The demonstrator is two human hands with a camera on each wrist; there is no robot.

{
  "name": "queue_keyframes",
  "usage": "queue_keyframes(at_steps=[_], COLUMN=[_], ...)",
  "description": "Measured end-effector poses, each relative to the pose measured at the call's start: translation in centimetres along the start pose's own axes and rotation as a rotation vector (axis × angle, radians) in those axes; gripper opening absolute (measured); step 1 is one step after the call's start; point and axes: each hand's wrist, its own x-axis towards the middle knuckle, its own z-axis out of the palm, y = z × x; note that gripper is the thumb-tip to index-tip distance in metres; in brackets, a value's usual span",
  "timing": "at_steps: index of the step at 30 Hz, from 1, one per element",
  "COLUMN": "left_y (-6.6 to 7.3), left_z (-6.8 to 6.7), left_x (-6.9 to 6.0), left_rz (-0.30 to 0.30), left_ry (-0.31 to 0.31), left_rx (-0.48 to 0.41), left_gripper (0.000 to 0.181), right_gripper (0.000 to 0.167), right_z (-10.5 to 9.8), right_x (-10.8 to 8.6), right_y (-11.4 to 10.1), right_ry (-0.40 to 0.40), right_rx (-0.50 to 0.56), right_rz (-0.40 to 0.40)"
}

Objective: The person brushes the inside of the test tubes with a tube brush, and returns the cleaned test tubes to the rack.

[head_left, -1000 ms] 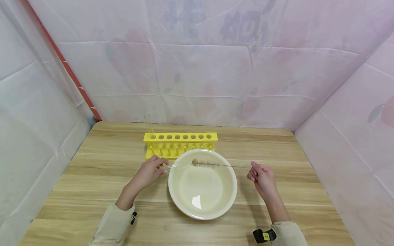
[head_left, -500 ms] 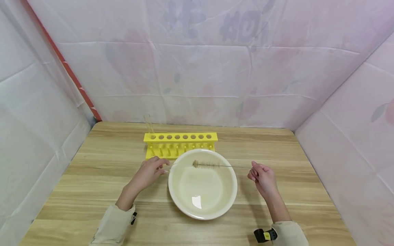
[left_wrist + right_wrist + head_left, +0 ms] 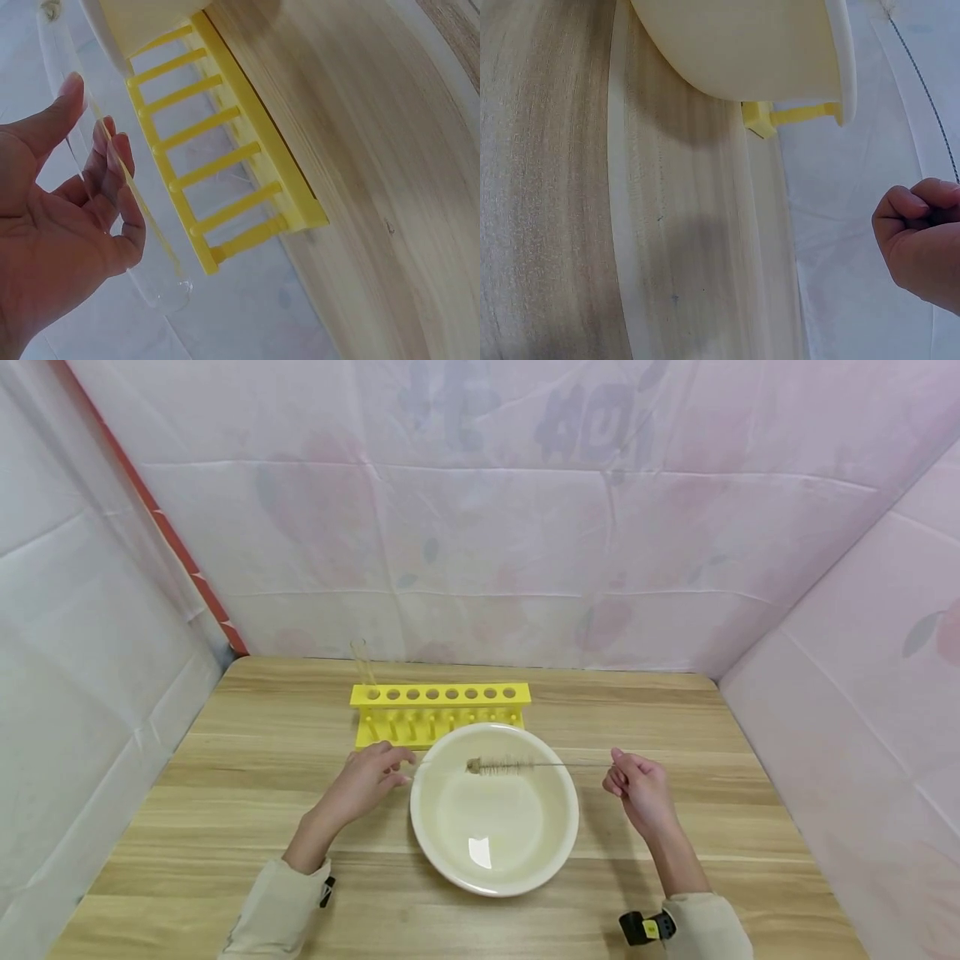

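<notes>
Probably for alignment, the left grip (image 3: 365,782) pinches a tube (image 3: 156,266) endwise toward the brush (image 3: 501,766) the right grip (image 3: 638,786) holds by its wire (image 3: 573,765).

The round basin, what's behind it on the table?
The yellow rack stands behind, its row of holes in view. The basin covers part of the rack's base, which can't be seen.

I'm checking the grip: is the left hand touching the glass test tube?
Touching. The left wrist view shows the left hand pinching the glass test tube between thumb and fingers.
</notes>
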Motion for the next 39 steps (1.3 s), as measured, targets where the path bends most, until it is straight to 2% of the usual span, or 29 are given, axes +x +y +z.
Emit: queue_keyframes(at_steps=[4,11,20,29,35,39], left_y=[0.3,0.9,1.8,3.5,4.6,5.6], left_z=[0.5,0.4,-0.1,0.2,0.5,0.7], left_x=[0.4,0.7,1.3,1.9,2.1,2.2], left_rz=[0.04,0.036,0.049,0.075,0.11,0.109], left_ry=[-0.003,0.026,0.066,0.065,0.046,0.024], left_rx=[0.001,0.02,-0.033,-0.015,-0.022,-0.019], left_gripper=[0.024,0.024,0.024,0.022,0.022,0.021], right_gripper=[0.045,0.045,0.045,0.045,0.046,0.046], right_z=[0.4,0.6,1.3,4.0,5.8,7.2], right_x=[0.1,0.1,0.6,0.8,0.7,0.5], right_y=[0.1,-0.2,-1.0,-1.0,-0.5,-0.1], right_ry=[-0.002,0.022,0.021,0.008,0.003,-0.006], right_rx=[-0.012,-0.029,-0.021,-0.056,-0.067,-0.094], right_rz=[0.0,-0.01,-0.036,-0.071,-0.036,-0.004])
